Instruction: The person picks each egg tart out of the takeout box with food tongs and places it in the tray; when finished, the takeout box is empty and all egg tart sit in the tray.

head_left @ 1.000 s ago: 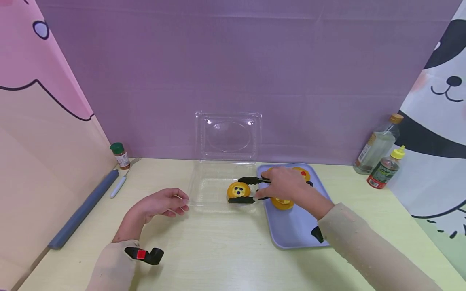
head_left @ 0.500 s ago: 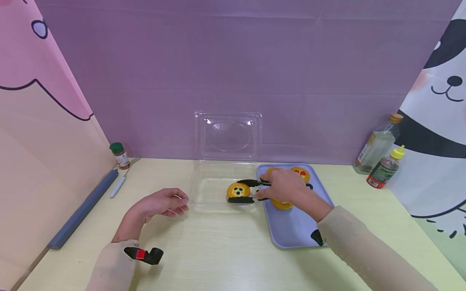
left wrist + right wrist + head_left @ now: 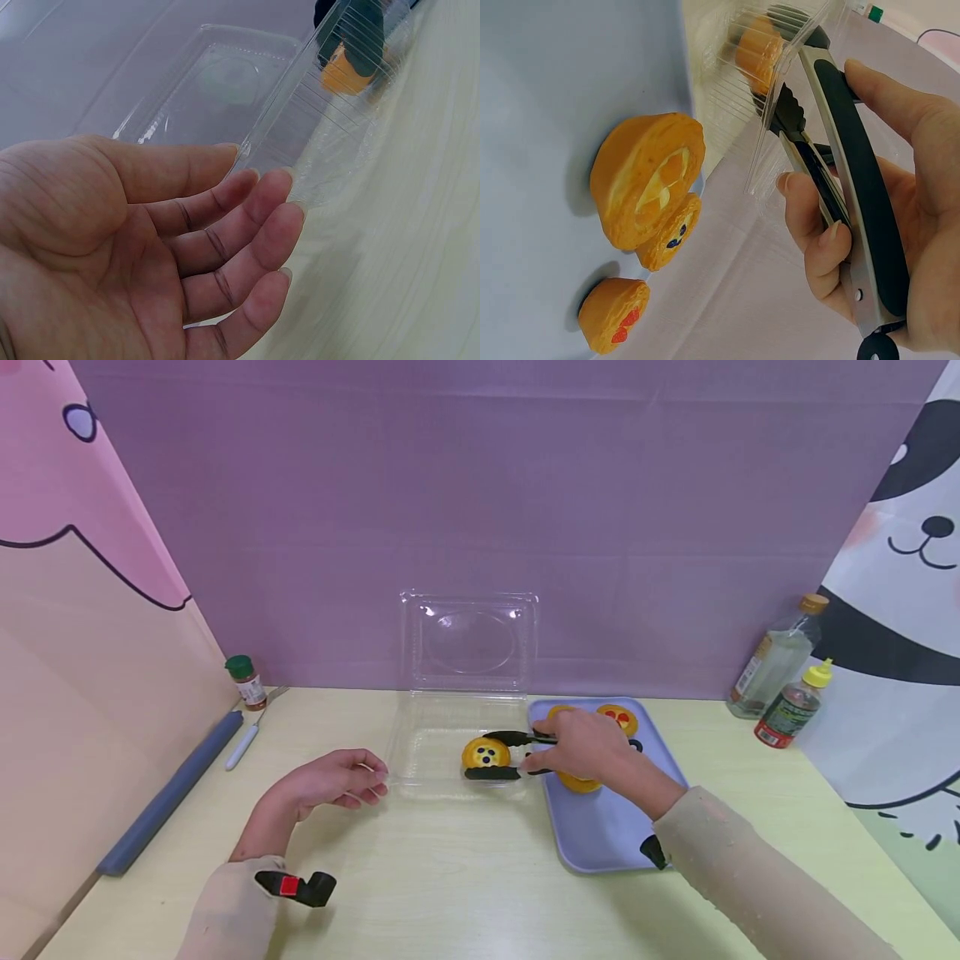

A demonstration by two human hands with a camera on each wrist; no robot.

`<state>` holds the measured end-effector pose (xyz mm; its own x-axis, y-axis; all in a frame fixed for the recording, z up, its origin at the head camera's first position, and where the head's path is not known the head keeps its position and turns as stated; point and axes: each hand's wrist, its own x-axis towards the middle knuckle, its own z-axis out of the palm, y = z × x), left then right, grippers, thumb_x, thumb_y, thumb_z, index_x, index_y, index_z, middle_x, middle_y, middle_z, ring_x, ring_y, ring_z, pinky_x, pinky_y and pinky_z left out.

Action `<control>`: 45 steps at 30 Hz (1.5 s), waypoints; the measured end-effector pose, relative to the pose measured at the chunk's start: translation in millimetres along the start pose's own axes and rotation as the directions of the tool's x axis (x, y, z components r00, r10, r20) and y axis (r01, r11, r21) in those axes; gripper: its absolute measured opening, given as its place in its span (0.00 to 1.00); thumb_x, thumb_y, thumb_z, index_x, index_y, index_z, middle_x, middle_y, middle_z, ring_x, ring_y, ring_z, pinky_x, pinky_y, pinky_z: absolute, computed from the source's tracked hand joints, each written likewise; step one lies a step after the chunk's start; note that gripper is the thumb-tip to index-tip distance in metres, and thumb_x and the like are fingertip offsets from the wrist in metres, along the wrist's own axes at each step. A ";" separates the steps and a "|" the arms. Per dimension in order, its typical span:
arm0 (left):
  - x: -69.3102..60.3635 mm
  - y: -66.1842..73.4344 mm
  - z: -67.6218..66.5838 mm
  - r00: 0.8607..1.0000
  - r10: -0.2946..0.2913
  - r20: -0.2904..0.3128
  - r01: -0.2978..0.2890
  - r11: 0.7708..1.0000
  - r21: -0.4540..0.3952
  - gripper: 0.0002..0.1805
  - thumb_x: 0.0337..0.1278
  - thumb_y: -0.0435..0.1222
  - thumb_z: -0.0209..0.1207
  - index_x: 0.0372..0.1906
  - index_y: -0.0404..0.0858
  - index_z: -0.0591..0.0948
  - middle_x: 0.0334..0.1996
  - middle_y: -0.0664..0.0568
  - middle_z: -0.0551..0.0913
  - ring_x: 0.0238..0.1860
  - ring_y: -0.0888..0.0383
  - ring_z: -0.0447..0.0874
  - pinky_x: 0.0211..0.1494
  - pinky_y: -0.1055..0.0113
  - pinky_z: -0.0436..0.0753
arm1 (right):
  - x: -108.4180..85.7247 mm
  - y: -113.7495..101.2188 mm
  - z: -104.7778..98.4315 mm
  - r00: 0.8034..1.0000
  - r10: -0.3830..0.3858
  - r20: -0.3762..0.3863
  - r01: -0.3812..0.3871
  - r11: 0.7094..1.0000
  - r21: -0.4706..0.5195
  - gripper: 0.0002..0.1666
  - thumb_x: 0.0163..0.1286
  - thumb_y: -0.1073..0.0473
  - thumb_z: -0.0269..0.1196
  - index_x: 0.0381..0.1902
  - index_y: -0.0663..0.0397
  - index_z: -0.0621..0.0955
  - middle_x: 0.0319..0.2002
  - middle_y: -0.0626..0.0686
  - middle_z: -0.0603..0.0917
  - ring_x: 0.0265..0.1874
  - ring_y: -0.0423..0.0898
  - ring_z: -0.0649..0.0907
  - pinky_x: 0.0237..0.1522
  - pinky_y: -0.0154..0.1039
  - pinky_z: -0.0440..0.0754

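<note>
A hinged clear plastic container [image 3: 427, 752] lies with its lid [image 3: 471, 643] raised behind it. At its left corner, my left hand [image 3: 341, 778] pinches the rim between thumb and fingers, seen close in the left wrist view. My right hand [image 3: 588, 743] grips black-and-silver tongs [image 3: 859, 180]. The tong tips straddle an egg tart with dark berries [image 3: 486, 755] in the container's right part. To the right, a lilac tray [image 3: 600, 835] bears more tarts, among them a red-topped tart [image 3: 615, 315] and a larger tart with yellow filling [image 3: 649, 180], partly hidden by my hand in the head view.
A green-capped jar [image 3: 246, 682], a tool with a white handle [image 3: 242, 747] and a blue-grey roll [image 3: 172, 793] lie along the left side. At the back right stand a glass bottle [image 3: 780, 656] and a yellow-capped bottle [image 3: 795, 706]. A purple backdrop [image 3: 480, 485] hangs behind.
The tongs and the berry tart have shifted slightly left within the container. My left hand has stayed in place at the container's corner.
</note>
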<state>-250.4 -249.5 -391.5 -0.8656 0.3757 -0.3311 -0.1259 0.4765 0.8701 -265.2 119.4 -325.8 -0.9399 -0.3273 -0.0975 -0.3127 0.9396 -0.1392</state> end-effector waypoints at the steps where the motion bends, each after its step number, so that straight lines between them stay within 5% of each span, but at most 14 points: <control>1: 0.1 0.0 0.0 1.000 0.000 0.000 0.000 1.000 0.001 0.18 0.71 0.38 0.54 0.57 0.30 0.73 0.47 0.45 0.85 0.46 0.54 0.84 0.49 0.60 0.81 | -0.1 0.1 0.0 1.000 0.001 0.000 -0.001 1.000 0.003 0.43 0.56 0.29 0.69 0.65 0.40 0.79 0.47 0.47 0.85 0.25 0.44 0.74 0.20 0.38 0.64; 11: -0.4 0.8 0.5 1.000 -0.002 -0.002 0.002 1.000 0.010 0.17 0.72 0.38 0.53 0.57 0.30 0.73 0.47 0.43 0.85 0.46 0.54 0.84 0.50 0.60 0.81 | -2.6 2.9 -1.3 1.000 -0.004 -0.017 0.004 1.000 0.016 0.43 0.57 0.28 0.68 0.66 0.41 0.79 0.53 0.48 0.85 0.23 0.43 0.74 0.19 0.38 0.63; 23: -1.0 0.8 1.0 1.000 -0.005 0.000 0.005 1.000 0.013 0.19 0.72 0.39 0.53 0.58 0.30 0.73 0.47 0.44 0.85 0.46 0.54 0.84 0.51 0.59 0.82 | -8.0 9.9 -6.1 0.999 -0.006 -0.053 0.006 1.000 0.017 0.45 0.57 0.25 0.66 0.67 0.41 0.77 0.63 0.49 0.82 0.36 0.44 0.83 0.23 0.37 0.71; 28: -0.6 0.7 0.8 1.000 0.001 -0.001 -0.001 1.000 0.010 0.18 0.72 0.38 0.53 0.57 0.29 0.73 0.47 0.44 0.85 0.46 0.54 0.84 0.50 0.59 0.82 | -11.6 14.9 -8.9 0.996 -0.020 -0.083 0.020 1.000 -0.001 0.45 0.58 0.25 0.64 0.68 0.41 0.77 0.65 0.49 0.81 0.54 0.49 0.85 0.40 0.47 0.82; 32: -0.5 0.5 1.1 1.000 0.000 -0.001 0.000 1.000 0.009 0.18 0.72 0.38 0.53 0.57 0.29 0.73 0.47 0.43 0.85 0.46 0.54 0.84 0.50 0.59 0.82 | -15.2 19.0 -11.8 0.996 -0.034 -0.087 0.036 0.999 0.021 0.45 0.60 0.27 0.64 0.68 0.44 0.76 0.65 0.51 0.80 0.58 0.52 0.83 0.52 0.53 0.81; 40: 0.5 -0.7 1.0 1.000 0.004 -0.001 -0.004 1.000 0.008 0.17 0.71 0.38 0.53 0.56 0.30 0.73 0.47 0.43 0.85 0.45 0.54 0.84 0.49 0.60 0.82 | -25.7 25.1 -20.6 0.994 -0.013 -0.112 0.016 1.000 0.026 0.45 0.59 0.26 0.65 0.69 0.39 0.75 0.63 0.53 0.81 0.51 0.51 0.83 0.30 0.39 0.78; 45: 0.5 -1.2 0.4 1.000 0.011 0.000 -0.011 1.000 0.012 0.17 0.72 0.37 0.53 0.56 0.30 0.74 0.46 0.44 0.85 0.45 0.54 0.84 0.49 0.60 0.82 | -33.7 32.2 -24.7 0.989 0.007 -0.146 -0.002 0.999 0.035 0.45 0.57 0.25 0.65 0.68 0.37 0.76 0.60 0.53 0.82 0.44 0.49 0.82 0.28 0.37 0.75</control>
<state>-250.5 -249.5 -392.8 -0.8667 0.3813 -0.3215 -0.1106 0.4816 0.8694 -247.0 163.2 -302.6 -0.9521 -0.3023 0.0465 -0.3057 0.9361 -0.1737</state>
